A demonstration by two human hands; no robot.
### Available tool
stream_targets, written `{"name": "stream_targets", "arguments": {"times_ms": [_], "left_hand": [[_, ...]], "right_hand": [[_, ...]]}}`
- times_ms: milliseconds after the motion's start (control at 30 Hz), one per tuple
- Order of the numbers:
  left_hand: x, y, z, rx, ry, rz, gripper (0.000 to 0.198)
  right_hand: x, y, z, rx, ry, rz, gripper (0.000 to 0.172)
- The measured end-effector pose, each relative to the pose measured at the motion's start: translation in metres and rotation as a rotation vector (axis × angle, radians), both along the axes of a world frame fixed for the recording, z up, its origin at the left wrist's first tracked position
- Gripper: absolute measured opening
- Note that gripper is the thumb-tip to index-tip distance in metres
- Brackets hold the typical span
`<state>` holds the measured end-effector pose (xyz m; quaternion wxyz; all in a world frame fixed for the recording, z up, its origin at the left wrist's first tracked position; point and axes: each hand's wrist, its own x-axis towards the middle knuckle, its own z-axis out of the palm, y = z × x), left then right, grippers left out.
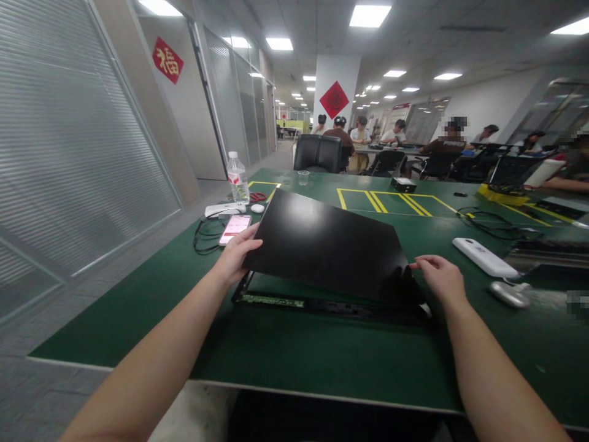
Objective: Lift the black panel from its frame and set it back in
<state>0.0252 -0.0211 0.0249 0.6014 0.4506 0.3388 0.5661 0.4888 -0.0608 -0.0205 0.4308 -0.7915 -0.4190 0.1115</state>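
Note:
A glossy black display panel [326,245] is tilted above a dark frame [359,310] on the table. A green circuit board strip [271,301] shows along the frame's near left edge. My left hand [239,252] grips the panel's left edge, thumb on the front face and the other fingers behind. At the panel's right edge, my right hand [439,276] has its thumb and index finger pinched at the rim. The panel hides most of the frame's inside.
On the left of the green table [138,313] are a phone [234,229], a water bottle [237,178], red-handled scissors [257,197] and cables. A white power bank [485,258] and a silver mouse-shaped device [510,293] lie on the right. Several people sit at tables behind.

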Motion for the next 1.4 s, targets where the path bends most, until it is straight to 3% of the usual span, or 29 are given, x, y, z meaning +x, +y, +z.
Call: {"name": "stream_targets", "arguments": {"times_ms": [167,300,533,700,867,1067,1300,1400], "left_hand": [[0.001,-0.003,0.002,0.016,0.001,-0.002,0.069],[0.001,-0.003,0.003,0.015,0.013,0.029,0.073],[-0.005,0.005,0.0,-0.003,-0.074,0.087,0.06],[-0.007,0.01,-0.004,-0.05,-0.091,0.053,0.066],[-0.004,0.008,-0.004,-0.06,-0.101,0.034,0.063],[-0.007,0.01,-0.006,-0.069,-0.134,0.043,0.055],[-0.002,0.011,-0.01,-0.084,-0.033,0.001,0.044],[0.003,0.011,-0.015,-0.11,0.081,0.053,0.032]], "right_hand": [[0.005,0.005,-0.007,-0.063,0.099,0.015,0.033],[0.0,0.005,-0.006,0.079,0.313,0.053,0.028],[-0.013,-0.005,0.017,0.244,0.821,0.277,0.034],[-0.018,-0.016,0.027,0.39,0.939,0.342,0.031],[-0.017,-0.02,0.023,0.249,0.962,0.337,0.03],[-0.019,-0.024,0.022,0.245,0.96,0.33,0.033],[-0.015,-0.017,0.024,0.37,0.809,0.301,0.036],[-0.007,-0.014,0.024,0.469,0.834,0.261,0.038]]}}
